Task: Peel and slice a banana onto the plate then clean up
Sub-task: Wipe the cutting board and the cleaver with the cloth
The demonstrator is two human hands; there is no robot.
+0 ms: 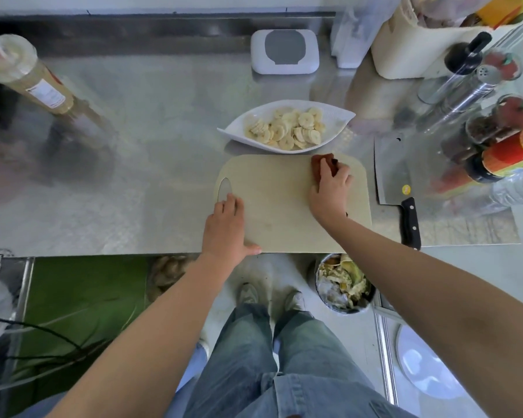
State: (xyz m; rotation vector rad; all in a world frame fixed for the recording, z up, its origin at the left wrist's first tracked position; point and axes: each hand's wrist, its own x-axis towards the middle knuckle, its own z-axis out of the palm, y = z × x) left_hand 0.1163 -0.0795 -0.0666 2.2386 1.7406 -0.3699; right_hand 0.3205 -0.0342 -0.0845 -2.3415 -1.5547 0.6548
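A white leaf-shaped plate (335, 116) holds several banana slices (287, 128) just beyond a beige cutting board (278, 206). My left hand (227, 230) lies flat on the board's near left corner, fingers straight, thumb along the near edge. My right hand (329, 191) presses a reddish-brown cloth (317, 167) against the board's far right part, fingers curled over it. A cleaver (393, 176) with a black handle lies on the counter right of the board.
A bin (343, 285) with banana peel and scraps stands on the floor below the counter edge. Sauce bottles and spice jars (495, 137) crowd the right side. A white lidded box (284, 51) sits at the back; a tall cup (21, 76) at left.
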